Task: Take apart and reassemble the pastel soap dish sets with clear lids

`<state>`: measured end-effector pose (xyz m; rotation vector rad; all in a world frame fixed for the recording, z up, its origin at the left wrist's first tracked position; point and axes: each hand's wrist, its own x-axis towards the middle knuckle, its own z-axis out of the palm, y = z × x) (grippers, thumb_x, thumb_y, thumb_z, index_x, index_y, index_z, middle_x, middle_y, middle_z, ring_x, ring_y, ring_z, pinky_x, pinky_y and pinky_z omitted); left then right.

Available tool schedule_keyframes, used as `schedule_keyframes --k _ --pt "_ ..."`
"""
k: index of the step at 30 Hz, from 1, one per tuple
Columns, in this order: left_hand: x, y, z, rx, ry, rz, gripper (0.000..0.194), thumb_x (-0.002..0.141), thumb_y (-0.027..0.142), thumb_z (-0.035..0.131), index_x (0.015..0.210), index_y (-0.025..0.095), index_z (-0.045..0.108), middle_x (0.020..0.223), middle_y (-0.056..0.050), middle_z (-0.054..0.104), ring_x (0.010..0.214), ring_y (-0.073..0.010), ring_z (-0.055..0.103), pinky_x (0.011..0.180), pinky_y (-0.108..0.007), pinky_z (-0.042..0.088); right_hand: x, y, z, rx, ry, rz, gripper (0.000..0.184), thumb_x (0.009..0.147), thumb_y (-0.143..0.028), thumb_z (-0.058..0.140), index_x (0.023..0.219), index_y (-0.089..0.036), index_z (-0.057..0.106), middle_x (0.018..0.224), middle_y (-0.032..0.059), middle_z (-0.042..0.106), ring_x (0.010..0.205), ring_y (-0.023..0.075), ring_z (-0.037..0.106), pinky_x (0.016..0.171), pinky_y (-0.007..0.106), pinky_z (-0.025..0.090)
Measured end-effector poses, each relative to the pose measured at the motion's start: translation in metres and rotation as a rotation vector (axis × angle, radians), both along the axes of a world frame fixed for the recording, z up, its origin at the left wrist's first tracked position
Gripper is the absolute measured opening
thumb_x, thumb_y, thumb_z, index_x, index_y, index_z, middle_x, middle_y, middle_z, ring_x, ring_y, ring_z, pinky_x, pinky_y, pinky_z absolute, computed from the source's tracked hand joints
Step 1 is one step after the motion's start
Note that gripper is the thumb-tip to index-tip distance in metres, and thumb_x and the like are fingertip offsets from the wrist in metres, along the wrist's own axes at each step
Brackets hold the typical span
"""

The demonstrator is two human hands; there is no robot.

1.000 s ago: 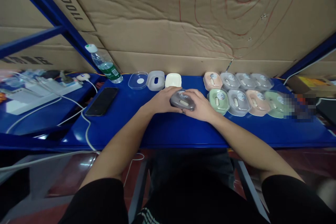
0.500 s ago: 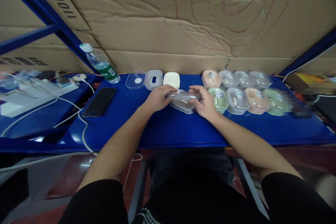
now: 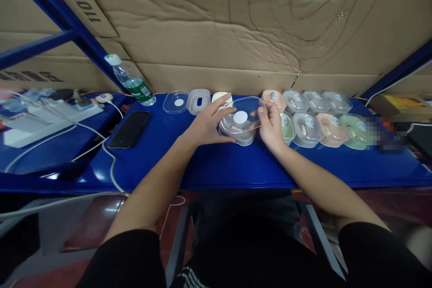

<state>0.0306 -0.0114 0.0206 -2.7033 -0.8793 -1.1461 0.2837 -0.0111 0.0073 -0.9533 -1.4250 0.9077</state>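
My right hand (image 3: 271,127) pinches the right edge of a clear plastic lid (image 3: 249,107), which is tilted and carries a round white sticker. Beside the lid's left edge, my left hand (image 3: 208,125) is open, its thumb and fingers spread apart. Below the lid, a grey box (image 3: 243,140) rests on the blue table, partly seen through the plastic. Behind my left fingers is a cream container (image 3: 218,96), partly covered. To its left lie a grey piece with a dark oval slot (image 3: 194,107) and another clear lid (image 3: 170,104) with a white sticker.
Two rows of lidded boxes in grey, pink and green, including a pink box (image 3: 332,131), stand to the right. A water bottle (image 3: 135,85) and a phone (image 3: 129,130) are at the left, near white cables and a power strip (image 3: 54,121). Cardboard (image 3: 189,31) walls the back.
The clear lid has turned from edge-on to showing its face and sticker. My left hand has let go and spread its fingers; my right hand keeps hold at the right edge.
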Motion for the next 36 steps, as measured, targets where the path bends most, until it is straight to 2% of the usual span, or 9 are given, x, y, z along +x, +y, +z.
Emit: schedule_keyframes --k 4,8,12,15,18,24,29,33,36 --pt "-0.007 0.007 -0.004 0.045 0.025 0.084 0.039 0.087 0.055 0.082 0.108 0.026 0.067 0.159 -0.013 0.055 0.131 -0.0306 0.065 0.105 -0.052 0.056 0.001 0.004 -0.002 0.020 -0.031 0.046 0.066 0.099 -0.077 0.050 0.150 -0.035 0.041 0.110 0.0087 0.071 0.066 0.0208 0.073 0.054 0.037 0.060" --pt "-0.023 0.019 -0.010 0.056 -0.172 0.208 0.038 0.081 0.052 0.088 0.095 0.026 0.065 0.149 -0.009 0.061 0.133 -0.0295 0.062 0.107 -0.050 0.056 0.003 -0.004 -0.001 0.141 -0.140 0.033 0.078 0.100 -0.071 0.052 0.165 -0.038 0.021 0.130 0.0112 0.067 0.088 0.0245 0.076 0.077 0.046 0.066" --pt "-0.053 0.030 -0.009 0.077 -0.399 0.608 0.039 0.077 0.047 0.091 0.094 0.024 0.064 0.145 -0.010 0.058 0.138 -0.0343 0.057 0.118 -0.055 0.046 0.006 -0.011 0.002 0.316 -0.407 0.031 0.090 0.097 -0.059 0.065 0.169 -0.032 0.019 0.141 0.0146 0.064 0.119 0.0337 0.069 0.106 0.059 0.058" --pt "-0.075 0.031 -0.003 -0.021 -0.467 0.967 0.036 0.081 0.042 0.087 0.100 0.022 0.063 0.144 -0.014 0.055 0.142 -0.0349 0.053 0.122 -0.055 0.042 0.006 -0.015 0.005 0.336 -0.603 0.091 0.081 0.096 -0.048 0.067 0.166 -0.029 0.030 0.143 0.0164 0.064 0.130 0.0384 0.063 0.111 0.066 0.052" --pt "-0.086 0.027 0.000 -0.177 -0.462 1.186 0.037 0.084 0.041 0.083 0.110 0.022 0.063 0.144 -0.016 0.055 0.145 -0.0341 0.050 0.120 -0.054 0.044 0.005 -0.017 0.005 0.336 -0.742 0.148 0.072 0.096 -0.043 0.066 0.161 -0.027 0.039 0.147 0.0167 0.062 0.137 0.0407 0.059 0.113 0.069 0.049" --pt "-0.083 0.025 -0.003 -0.390 -0.431 1.316 0.041 0.082 0.042 0.083 0.114 0.025 0.065 0.143 -0.015 0.059 0.143 -0.0350 0.051 0.119 -0.059 0.041 0.006 -0.017 0.002 0.346 -0.858 0.183 0.061 0.096 -0.047 0.068 0.152 -0.026 0.053 0.148 0.0154 0.061 0.141 0.0401 0.056 0.116 0.067 0.047" --pt "-0.082 0.027 -0.009 -0.511 -0.429 1.316 0.040 0.081 0.043 0.085 0.111 0.023 0.067 0.151 -0.018 0.054 0.145 -0.0384 0.051 0.120 -0.061 0.039 0.007 -0.016 0.003 0.309 -0.947 0.223 0.057 0.096 -0.050 0.069 0.146 -0.025 0.059 0.153 0.0161 0.059 0.146 0.0413 0.051 0.119 0.066 0.044" --pt "-0.086 0.031 -0.014 -0.553 -0.427 1.315 0.042 0.083 0.045 0.084 0.114 0.023 0.067 0.154 -0.020 0.050 0.147 -0.0400 0.050 0.120 -0.062 0.039 0.007 -0.017 0.002 0.264 -0.984 0.265 0.069 0.092 -0.057 0.074 0.150 -0.023 0.056 0.159 0.0184 0.052 0.149 0.0420 0.049 0.121 0.065 0.043" --pt "-0.088 0.032 -0.015 -0.539 -0.455 1.320 0.067 0.078 0.047 0.088 0.132 0.022 0.058 0.153 -0.023 0.051 0.149 -0.0428 0.047 0.120 -0.066 0.039 0.008 -0.017 -0.001 0.262 -0.979 0.262 0.084 0.085 -0.056 0.083 0.156 -0.025 0.050 0.163 0.0189 0.048 0.151 0.0434 0.047 0.121 0.067 0.043"
